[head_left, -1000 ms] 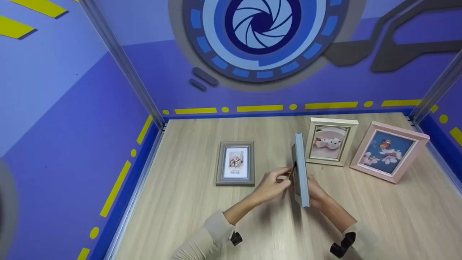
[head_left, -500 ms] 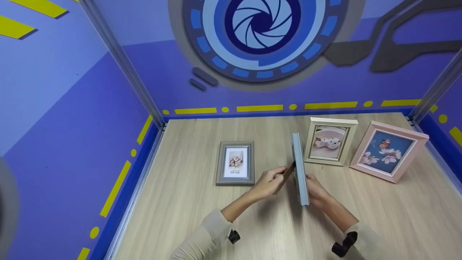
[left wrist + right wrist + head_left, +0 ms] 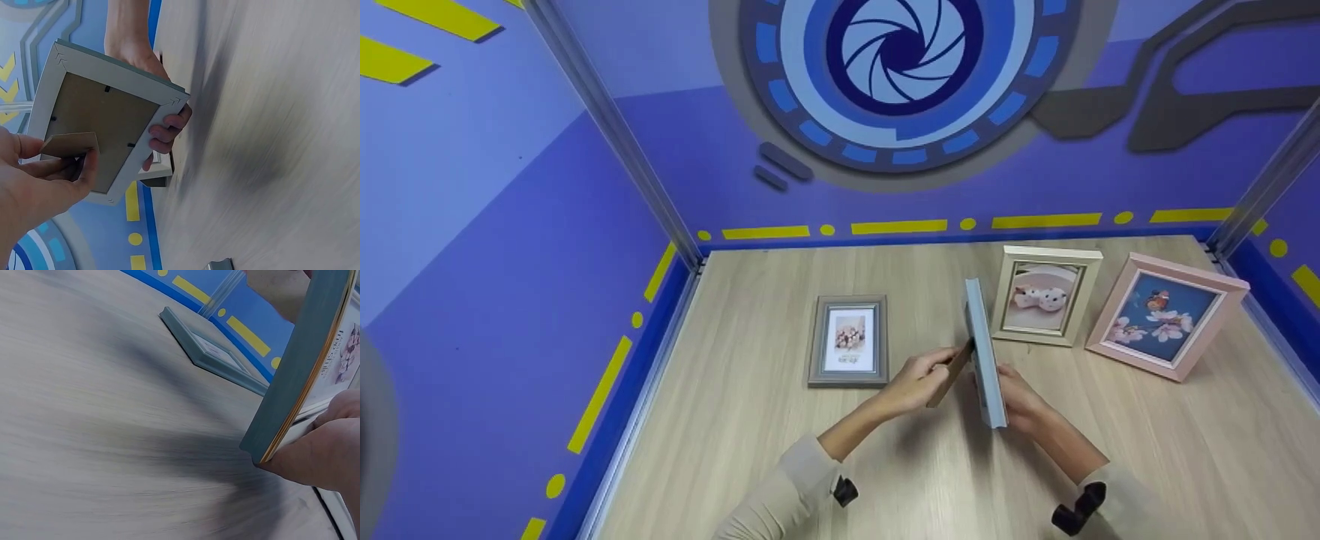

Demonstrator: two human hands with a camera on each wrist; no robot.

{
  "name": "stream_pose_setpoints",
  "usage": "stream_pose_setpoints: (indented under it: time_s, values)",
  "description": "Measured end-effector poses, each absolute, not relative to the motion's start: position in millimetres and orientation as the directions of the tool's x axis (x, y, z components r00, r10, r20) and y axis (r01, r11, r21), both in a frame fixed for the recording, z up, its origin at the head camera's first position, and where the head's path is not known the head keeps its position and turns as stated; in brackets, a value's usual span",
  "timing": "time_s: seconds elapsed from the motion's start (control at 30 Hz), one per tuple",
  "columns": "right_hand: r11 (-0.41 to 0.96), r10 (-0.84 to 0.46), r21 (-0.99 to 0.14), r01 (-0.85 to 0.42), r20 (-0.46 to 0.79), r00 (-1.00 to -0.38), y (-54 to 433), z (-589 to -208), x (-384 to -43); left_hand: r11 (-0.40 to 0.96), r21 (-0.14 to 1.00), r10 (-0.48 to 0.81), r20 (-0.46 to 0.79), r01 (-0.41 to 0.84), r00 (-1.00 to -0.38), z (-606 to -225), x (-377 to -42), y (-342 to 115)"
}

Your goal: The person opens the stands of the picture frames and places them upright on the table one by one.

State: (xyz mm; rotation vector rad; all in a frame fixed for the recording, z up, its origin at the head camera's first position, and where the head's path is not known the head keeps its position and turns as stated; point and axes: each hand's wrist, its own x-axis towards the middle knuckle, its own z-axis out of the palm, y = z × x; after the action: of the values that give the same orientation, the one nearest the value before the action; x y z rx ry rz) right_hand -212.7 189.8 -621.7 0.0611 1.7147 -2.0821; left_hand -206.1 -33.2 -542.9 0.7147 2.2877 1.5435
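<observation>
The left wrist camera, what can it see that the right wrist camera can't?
Only the left wrist view shows the back of the held blue frame: its brown backing board and the brown flap pinched by the left hand. Only the right wrist view shows that frame's front, with a pinkish picture. Both show the frame, part of the right hand, the table and yellow marks.

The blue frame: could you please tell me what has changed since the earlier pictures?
The stand leg, pinched by the left hand, has swung leftward from the back of the blue frame, whose top has tipped slightly left. The right hand still holds it; the grey frame, cream frame and pink frame stayed put.
</observation>
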Motion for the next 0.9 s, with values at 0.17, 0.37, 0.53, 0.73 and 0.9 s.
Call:
stream_pose_setpoints:
  time_s: [0.17,0.37,0.53,0.73,0.9]
  values:
    - [-0.104,-0.24,-0.917,0.384,-0.352,-0.905,186.0,-621.8,-215.9,0.299,0.93,0.501,0.037,0.213,-0.865,-545.0,-207.2,-32.3]
    - [-0.121,-0.169,-0.913,0.389,-0.367,-0.915,184.5,-620.9,-216.4,0.221,0.948,0.464,0.104,0.229,-0.879,-545.0,-208.5,-30.3]
    - [-0.147,-0.157,-0.919,0.366,-0.344,-0.926,186.0,-617.5,-217.6,0.199,0.937,0.409,0.185,0.285,-0.894,-545.9,-208.2,-31.0]
    - [-0.174,-0.122,-0.932,0.319,-0.301,-0.946,186.8,-615.6,-220.4,0.176,0.948,0.332,0.197,0.265,-0.922,-544.8,-208.5,-32.2]
    - [-0.169,-0.068,-0.937,0.306,-0.299,-0.952,187.4,-616.7,-220.6,0.196,0.958,0.304,0.145,0.211,-0.942,-546.5,-207.3,-34.5]
